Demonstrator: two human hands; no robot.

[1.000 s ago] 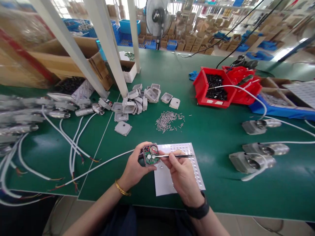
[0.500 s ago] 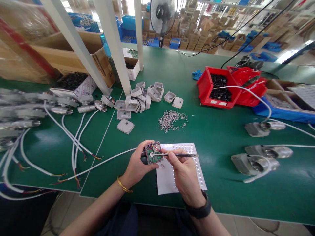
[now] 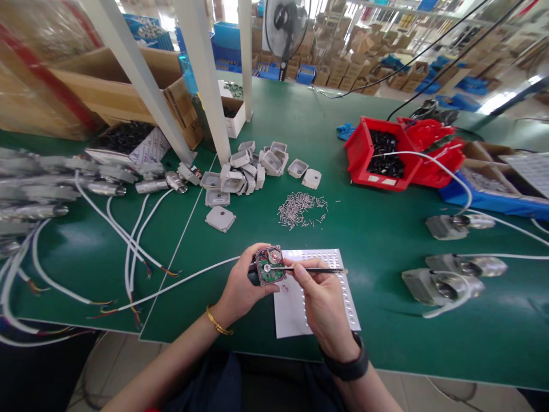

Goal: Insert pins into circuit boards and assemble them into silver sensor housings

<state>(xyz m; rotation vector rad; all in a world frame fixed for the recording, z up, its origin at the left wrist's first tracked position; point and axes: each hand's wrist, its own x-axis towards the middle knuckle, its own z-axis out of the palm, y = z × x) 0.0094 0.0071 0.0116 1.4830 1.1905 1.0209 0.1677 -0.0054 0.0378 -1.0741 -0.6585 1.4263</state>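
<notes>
At the near edge of the green table [image 3: 386, 240], directly over the upper left corner of the white dotted sheet [image 3: 295, 317]: open square unit [image 3: 269, 266], held off the surface in the left hand [image 3: 240, 289]. Fingers curled narrowly around the housing, thumb on the near edge, other fingers behind and beneath. Circuit-board face tilted up toward the head, apparently to keep the green board and its centre part in plain sight. White cable [image 3: 193, 278] leaving the unit to the left and trailing slack across the table; judged to put no pull on the grip.

Right hand [image 3: 323, 306] just beside the unit, closed in a pen-like pinch on a thin dark tool [image 3: 319, 269]. Thumb and forefinger tight on the shaft near its front. Shaft almost level, rear end pointing right over the sheet. Tip at a small round silvery part near the middle of the board; touching or just above, not discernible. Short grip close to the tip, judged to favour fine control.

Sheet flat under both hands, with rows of small raised dots just beside the tool.

Further back on the table: loose heap of small metal pins [image 3: 300, 209], pile of grey square covers [image 3: 249, 171], red bin [image 3: 377, 151] of dark parts. Well apart to the right: closed grey units [image 3: 441, 283] with metal barrels and cables. At far left: a row of similar units with white leads.
</notes>
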